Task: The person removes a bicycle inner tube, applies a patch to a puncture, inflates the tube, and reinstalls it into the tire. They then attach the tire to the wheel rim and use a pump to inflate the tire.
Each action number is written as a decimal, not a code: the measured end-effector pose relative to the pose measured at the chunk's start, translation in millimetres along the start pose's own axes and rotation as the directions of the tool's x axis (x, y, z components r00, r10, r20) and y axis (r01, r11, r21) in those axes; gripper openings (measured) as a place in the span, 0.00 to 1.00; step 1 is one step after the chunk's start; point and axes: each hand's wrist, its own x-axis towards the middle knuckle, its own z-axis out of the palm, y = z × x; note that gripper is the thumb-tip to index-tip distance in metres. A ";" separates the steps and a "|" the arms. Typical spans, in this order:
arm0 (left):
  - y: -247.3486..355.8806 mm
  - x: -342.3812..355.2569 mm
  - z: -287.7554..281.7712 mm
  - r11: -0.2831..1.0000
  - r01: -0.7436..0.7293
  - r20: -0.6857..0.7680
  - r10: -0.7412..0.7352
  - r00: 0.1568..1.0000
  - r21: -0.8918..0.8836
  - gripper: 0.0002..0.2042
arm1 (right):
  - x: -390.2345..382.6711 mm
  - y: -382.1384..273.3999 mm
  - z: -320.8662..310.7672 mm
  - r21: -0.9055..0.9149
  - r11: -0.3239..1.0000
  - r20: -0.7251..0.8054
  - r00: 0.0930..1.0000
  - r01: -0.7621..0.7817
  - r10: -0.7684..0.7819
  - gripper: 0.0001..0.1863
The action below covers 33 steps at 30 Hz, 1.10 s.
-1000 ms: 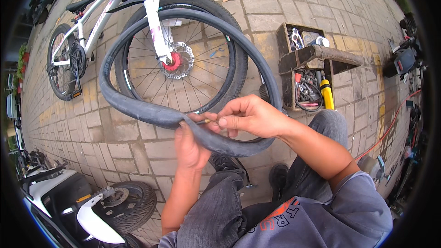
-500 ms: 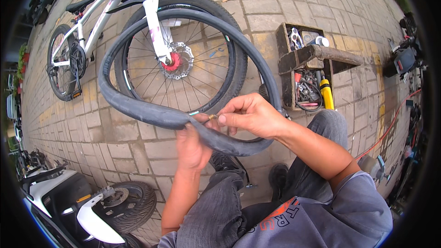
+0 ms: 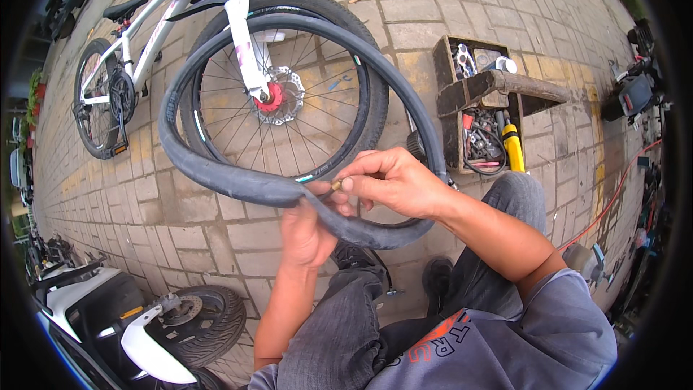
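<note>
A dark grey inner tube (image 3: 238,188) hangs in a large loop in front of the front wheel (image 3: 364,123) of a white bicycle (image 3: 155,36). My left hand (image 3: 303,235) grips the tube from below at its fold, its fingers partly hidden behind the rubber. My right hand (image 3: 386,184) pinches a small brass-coloured piece (image 3: 336,185) at the tube's valve between thumb and forefinger; the exact piece is too small to make out.
An open wooden toolbox (image 3: 455,97) with tools and a yellow pump (image 3: 513,146) sits at the right. A white motorbike (image 3: 148,350) stands at lower left, other vehicle parts (image 3: 628,101) at the far right, near a red hose (image 3: 619,177). My knees and shoes frame the lower middle.
My right thumb and forefinger have shifted slightly about the valve, and the tube's fold and my left hand have moved a little. The rest stands as before.
</note>
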 end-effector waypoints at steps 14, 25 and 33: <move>0.7 0.3 -1.5 0.999 0.010 0.070 -0.007 0.998 -0.045 0.12 | -2.4 -12.1 0.3 -0.091 0.993 0.051 0.996 0.071 -0.067 0.10; 0.6 0.0 -1.2 1.000 -0.005 0.057 0.006 0.998 -0.020 0.13 | -3.3 -8.0 -1.1 -0.154 0.980 0.045 0.991 0.128 -0.122 0.09; 1.7 -0.2 -0.9 0.999 0.002 0.047 0.000 0.999 -0.035 0.14 | -3.4 -11.9 0.4 -0.096 0.988 0.076 0.990 0.124 -0.117 0.09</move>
